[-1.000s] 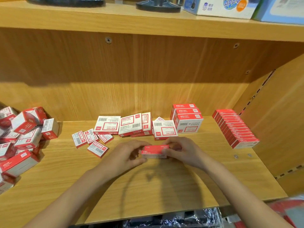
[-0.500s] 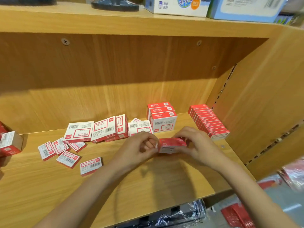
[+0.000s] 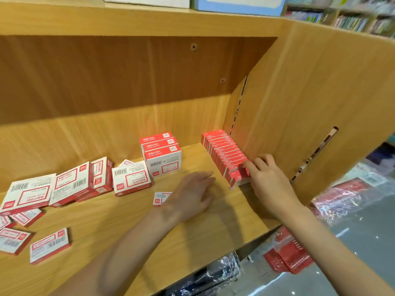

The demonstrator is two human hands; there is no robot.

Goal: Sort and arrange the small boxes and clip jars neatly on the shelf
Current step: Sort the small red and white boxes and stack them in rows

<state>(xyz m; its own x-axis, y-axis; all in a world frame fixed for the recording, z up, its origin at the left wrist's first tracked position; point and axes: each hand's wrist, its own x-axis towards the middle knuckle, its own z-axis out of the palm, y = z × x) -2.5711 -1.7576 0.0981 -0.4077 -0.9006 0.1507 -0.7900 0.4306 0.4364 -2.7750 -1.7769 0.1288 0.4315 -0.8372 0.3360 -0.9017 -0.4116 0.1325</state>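
A small red box is sitting at the near end of the row of red boxes along the shelf's right edge — the right hand is gripping it. The left hand is hovering open beside it, holding nothing.

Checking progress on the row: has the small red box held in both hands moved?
Yes. The small red box went right, now against the row of red boxes.

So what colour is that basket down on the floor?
Red, with an open grid pattern; the basket shows in the head view, bottom right.
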